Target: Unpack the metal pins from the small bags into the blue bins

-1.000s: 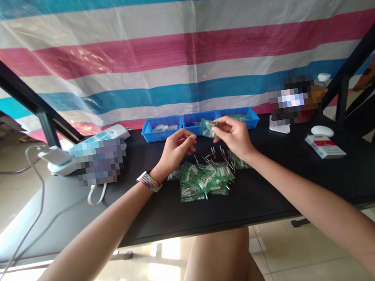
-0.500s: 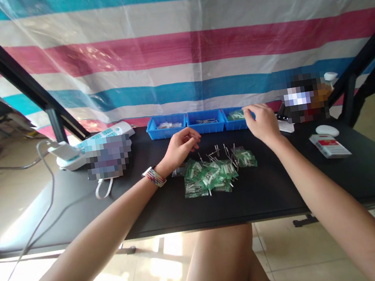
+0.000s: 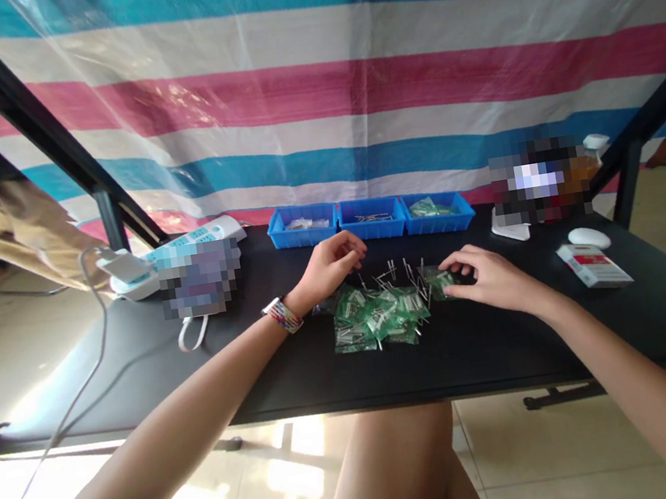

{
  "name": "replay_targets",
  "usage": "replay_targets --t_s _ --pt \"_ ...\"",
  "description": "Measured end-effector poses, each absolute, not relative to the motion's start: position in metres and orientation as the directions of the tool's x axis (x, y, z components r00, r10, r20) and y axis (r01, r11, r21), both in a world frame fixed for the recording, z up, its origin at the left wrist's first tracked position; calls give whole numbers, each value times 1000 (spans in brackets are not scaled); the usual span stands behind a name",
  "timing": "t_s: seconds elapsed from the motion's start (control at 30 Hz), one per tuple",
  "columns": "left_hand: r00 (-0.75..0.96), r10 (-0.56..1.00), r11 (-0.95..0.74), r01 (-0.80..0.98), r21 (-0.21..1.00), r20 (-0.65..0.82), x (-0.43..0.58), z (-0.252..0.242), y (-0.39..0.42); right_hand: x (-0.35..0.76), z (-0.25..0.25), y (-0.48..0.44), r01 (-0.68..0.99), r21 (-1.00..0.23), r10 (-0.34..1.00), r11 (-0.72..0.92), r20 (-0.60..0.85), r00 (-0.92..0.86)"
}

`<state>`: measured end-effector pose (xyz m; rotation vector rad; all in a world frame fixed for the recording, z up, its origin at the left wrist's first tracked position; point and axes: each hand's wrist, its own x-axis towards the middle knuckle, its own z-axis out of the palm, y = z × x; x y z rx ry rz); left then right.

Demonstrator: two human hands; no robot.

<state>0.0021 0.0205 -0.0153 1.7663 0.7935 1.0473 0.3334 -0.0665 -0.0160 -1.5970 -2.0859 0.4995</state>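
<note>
My left hand (image 3: 334, 265) hovers over the back left of a heap of small green plastic bags (image 3: 380, 313), its fingers loosely curled and apart, with nothing visible in them. Thin metal pins (image 3: 386, 279) lie loose along the back and right of the heap. At the heap's right side, my right hand (image 3: 483, 279) has thumb and fingers spread around the edge of a single green bag (image 3: 436, 282). Whether the fingertips touch that bag I cannot tell. White and metal pieces show through the bags.
Behind the heap stand three blue bins: the left (image 3: 304, 237) holds clear bags, the middle (image 3: 373, 231) metal pins, the right (image 3: 440, 223) green bags. A power strip (image 3: 205, 233) is at left; a red-and-white box (image 3: 593, 266) and white mouse (image 3: 589, 239) are at right.
My right hand has come away from the right bin, down toward the single green bag, and its fingers have spread. My left hand keeps its pose over the heap.
</note>
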Motion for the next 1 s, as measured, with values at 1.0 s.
replay_targets --t_s 1.0 --pt "543 835 -36 -105 994 87 1 1 11 223 8 -20 302 -631 698 715 617 -362"
